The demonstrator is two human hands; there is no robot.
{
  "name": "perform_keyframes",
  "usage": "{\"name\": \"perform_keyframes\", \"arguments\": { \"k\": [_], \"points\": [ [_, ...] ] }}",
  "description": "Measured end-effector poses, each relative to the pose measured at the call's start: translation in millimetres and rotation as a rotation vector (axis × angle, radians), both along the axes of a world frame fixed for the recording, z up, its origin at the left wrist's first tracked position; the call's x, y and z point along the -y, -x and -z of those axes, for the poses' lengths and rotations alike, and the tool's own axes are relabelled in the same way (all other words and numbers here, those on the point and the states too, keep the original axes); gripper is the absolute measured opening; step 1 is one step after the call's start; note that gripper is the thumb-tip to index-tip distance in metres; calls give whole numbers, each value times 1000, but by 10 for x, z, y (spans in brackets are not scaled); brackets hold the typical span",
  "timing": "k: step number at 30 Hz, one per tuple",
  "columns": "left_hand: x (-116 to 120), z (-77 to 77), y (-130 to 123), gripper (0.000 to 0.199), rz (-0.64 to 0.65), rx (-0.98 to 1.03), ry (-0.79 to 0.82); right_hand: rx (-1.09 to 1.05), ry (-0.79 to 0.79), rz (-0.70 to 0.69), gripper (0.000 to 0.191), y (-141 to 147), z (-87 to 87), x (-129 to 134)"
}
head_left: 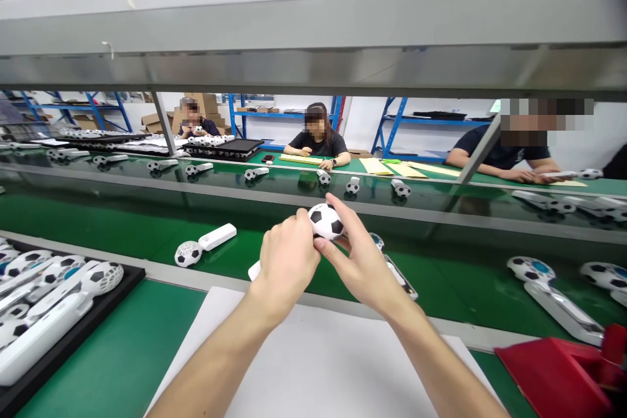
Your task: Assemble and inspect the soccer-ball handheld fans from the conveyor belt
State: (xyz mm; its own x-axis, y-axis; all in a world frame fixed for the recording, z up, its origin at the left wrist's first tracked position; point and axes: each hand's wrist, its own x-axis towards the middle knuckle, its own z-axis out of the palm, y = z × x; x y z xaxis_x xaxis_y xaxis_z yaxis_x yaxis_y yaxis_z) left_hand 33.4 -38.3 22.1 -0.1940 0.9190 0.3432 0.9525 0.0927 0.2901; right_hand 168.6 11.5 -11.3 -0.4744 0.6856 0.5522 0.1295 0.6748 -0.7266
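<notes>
A white device with a black-patched football-shaped head (pixel 326 221) is held up between my two hands, over the near edge of the green belt. My left hand (pixel 290 255) is wrapped round its handle, whose white end pokes out at the left below the fist. The thumb and fingers of my right hand (pixel 360 255) grip the football head from the right. Beneath my forearms lies a white sheet (pixel 313 359). Behind my right hand, another device (pixel 399 277) lies on the belt, partly hidden.
A black tray (pixel 117 297) of similar devices sits at the left. One device (pixel 215 237) lies on the belt, another (pixel 563 307) at right, near a red object (pixel 553 375). A grey shelf beam (pixel 313 68) crosses above. Three people sit across the belts.
</notes>
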Motion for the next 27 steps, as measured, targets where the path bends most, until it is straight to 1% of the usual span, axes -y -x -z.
{"name": "perform_keyframes", "arguments": {
  "k": [2,4,8,12,19,27],
  "points": [
    [6,-2,-8,14,14,0,13,48,-50,17,63,-11,-2,12],
    [19,-5,-25,16,17,-3,10,65,-114,65,60,-9,-2,37],
    [63,-13,-87,19,15,-3,-1,22,-222,182,54,28,12,86],
    [103,-29,-147,19,-9,-18,-4,-43,-307,218,53,58,25,106],
    [146,-51,-189,19,-62,-55,-23,-119,-316,226,50,78,26,124],
    [174,-72,-206,18,-81,-58,-15,-157,-303,227,49,79,2,143]
  ]
}}
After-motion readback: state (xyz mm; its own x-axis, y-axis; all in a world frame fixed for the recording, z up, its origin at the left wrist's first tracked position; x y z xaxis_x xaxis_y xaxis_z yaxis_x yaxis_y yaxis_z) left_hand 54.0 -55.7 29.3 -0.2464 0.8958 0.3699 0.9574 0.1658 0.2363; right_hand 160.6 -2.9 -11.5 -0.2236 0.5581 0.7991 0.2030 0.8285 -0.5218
